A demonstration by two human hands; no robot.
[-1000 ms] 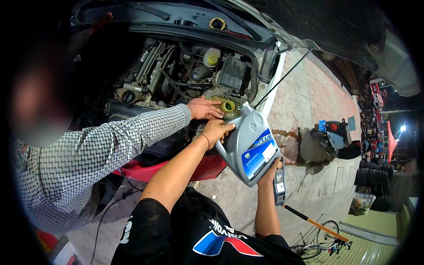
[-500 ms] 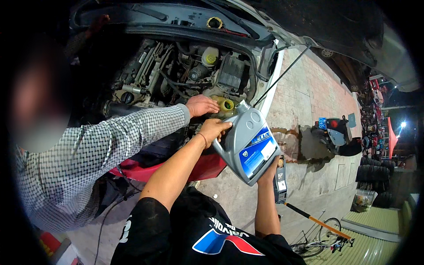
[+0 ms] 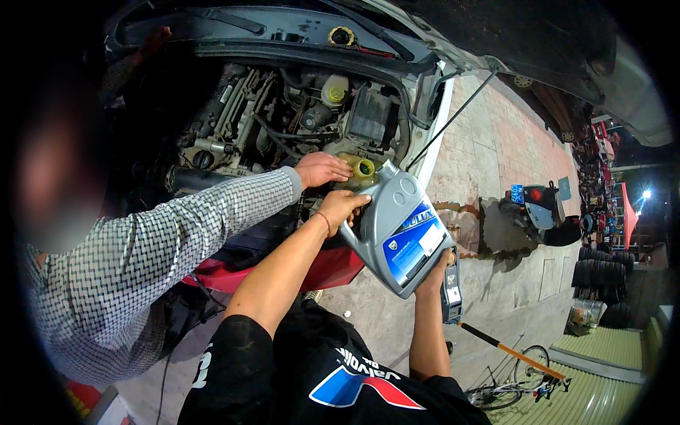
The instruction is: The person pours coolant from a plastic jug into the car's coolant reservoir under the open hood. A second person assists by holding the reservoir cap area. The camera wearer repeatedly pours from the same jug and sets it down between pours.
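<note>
My left hand (image 3: 341, 210) is closed on the handle of a grey plastic jug (image 3: 405, 230) with a blue label. Its base rests against my right hand (image 3: 433, 275), whose fingers are mostly hidden beneath it. Tilted toward the engine bay, the jug has its neck (image 3: 389, 169) just right of a yellowed reservoir's open filler neck (image 3: 364, 168). The two necks look close but apart, and I see no liquid running between them. A co-worker's hand (image 3: 322, 170) lies on the reservoir's left side.
A co-worker in a checked sleeve (image 3: 205, 219) reaches in from the left. Behind the engine (image 3: 234, 113) lies a yellow ring-shaped cap (image 3: 341, 37). A prop rod (image 3: 453, 117) crosses on the right. Farther right are a jack-like tool (image 3: 451, 294), a scooter (image 3: 542, 216) and a bicycle (image 3: 524, 375).
The view has shifted very slightly. My hands, the jug and the co-worker's hand on the reservoir hold nearly the same places.
</note>
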